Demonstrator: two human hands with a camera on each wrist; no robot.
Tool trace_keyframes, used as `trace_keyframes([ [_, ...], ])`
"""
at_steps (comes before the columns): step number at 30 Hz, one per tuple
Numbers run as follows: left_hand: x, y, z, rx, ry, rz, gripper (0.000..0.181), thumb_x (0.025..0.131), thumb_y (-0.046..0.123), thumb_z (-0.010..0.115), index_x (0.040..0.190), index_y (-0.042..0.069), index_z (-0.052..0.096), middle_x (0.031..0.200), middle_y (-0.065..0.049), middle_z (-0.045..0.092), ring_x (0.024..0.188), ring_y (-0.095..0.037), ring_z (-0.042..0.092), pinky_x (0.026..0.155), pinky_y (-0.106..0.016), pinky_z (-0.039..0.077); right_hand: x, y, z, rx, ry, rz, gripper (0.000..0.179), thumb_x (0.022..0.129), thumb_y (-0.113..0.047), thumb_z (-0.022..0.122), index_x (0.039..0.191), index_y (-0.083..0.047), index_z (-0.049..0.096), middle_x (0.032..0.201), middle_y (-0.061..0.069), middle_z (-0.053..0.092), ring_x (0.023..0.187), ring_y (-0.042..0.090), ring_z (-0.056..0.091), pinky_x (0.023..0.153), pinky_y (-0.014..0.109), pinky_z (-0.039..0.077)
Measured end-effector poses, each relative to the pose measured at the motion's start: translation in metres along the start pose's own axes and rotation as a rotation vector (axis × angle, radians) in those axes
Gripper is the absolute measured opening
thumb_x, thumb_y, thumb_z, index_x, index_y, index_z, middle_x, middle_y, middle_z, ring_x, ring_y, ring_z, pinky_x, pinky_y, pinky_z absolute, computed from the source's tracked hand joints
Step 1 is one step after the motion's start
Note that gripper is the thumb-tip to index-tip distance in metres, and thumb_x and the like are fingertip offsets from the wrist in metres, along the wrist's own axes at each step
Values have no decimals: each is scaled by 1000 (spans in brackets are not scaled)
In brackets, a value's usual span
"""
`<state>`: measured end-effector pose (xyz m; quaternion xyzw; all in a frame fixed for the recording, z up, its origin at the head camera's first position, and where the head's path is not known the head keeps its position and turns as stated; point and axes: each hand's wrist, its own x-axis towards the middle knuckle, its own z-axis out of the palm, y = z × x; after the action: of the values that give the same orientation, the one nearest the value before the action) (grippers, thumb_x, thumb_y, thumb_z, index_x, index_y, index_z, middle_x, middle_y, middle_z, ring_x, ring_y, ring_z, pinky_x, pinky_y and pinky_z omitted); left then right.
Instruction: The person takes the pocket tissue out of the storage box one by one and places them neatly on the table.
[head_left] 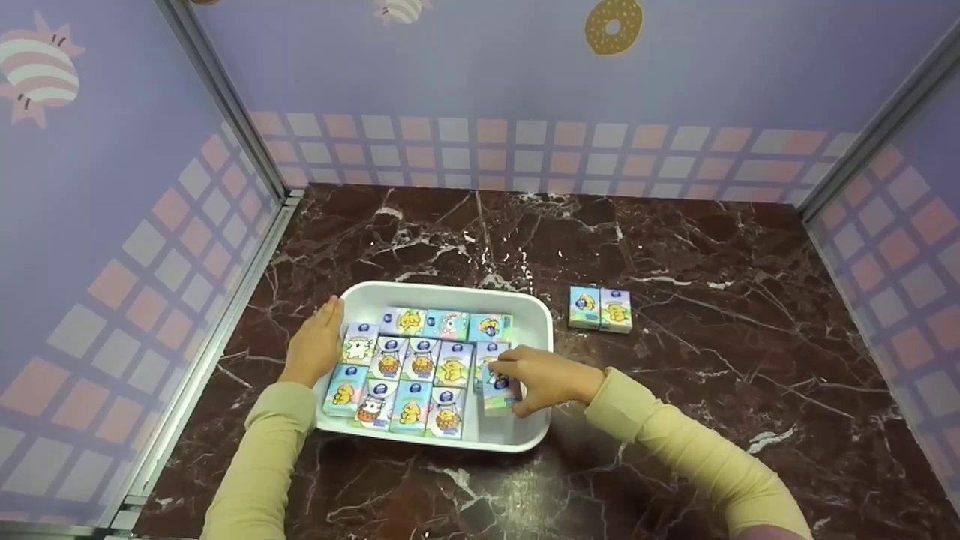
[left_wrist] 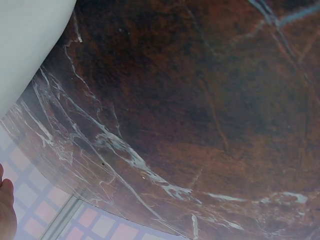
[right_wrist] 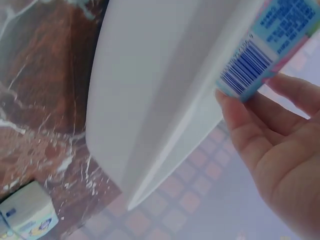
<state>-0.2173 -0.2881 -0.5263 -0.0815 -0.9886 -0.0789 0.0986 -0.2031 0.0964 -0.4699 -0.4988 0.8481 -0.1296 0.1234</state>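
My right hand (head_left: 551, 380) pinches a small tissue pack (head_left: 498, 396) between thumb and fingers, over the right part of a white plastic tray (head_left: 450, 289). In the right wrist view, the barcode side of this pack (right_wrist: 255, 60) faces the camera. Several pastel tissue packs with cartoon animals, among them a blue one with a yellow animal (head_left: 410, 409), lie in rows inside the tray. Along the tray's left rim rests my left hand (head_left: 312, 346), its fingers straight. Only the edge of this hand (left_wrist: 6, 215) shows in the left wrist view.
Two more tissue packs (head_left: 600, 309) stand side by side on the dark red marbled tabletop (head_left: 712, 360), right of the tray. Purple panels with a checked pattern (head_left: 525, 146) enclose the table at the back and both sides.
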Motion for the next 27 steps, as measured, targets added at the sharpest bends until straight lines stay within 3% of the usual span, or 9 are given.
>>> trace_keyframes([
  [5, 0, 0, 1, 9, 5, -11, 53, 80, 3, 48, 131, -6, 36, 136, -21, 38, 118, -40, 43, 98, -49, 37, -8, 9, -7, 18, 94, 27, 76, 61, -23, 70, 129, -3, 44, 127, 12, 47, 116, 25, 46, 98, 35, 41],
  [13, 0, -1, 1, 14, 2, 2, 53, 80, 3, 45, 131, -6, 36, 135, -21, 38, 120, -38, 42, 100, -48, 36, -15, 23, -11, -58, 222, 50, 75, 64, -29, 67, 129, -2, 43, 128, 12, 48, 116, 25, 47, 100, 35, 39],
  [27, 1, -1, 3, -2, 4, -15, 52, 82, 3, 46, 131, -5, 36, 135, -21, 38, 119, -40, 42, 100, -49, 36, -29, 59, -20, -46, 373, 126, 74, 62, -21, 69, 126, 6, 45, 123, 23, 49, 114, 33, 47, 97, 42, 41],
])
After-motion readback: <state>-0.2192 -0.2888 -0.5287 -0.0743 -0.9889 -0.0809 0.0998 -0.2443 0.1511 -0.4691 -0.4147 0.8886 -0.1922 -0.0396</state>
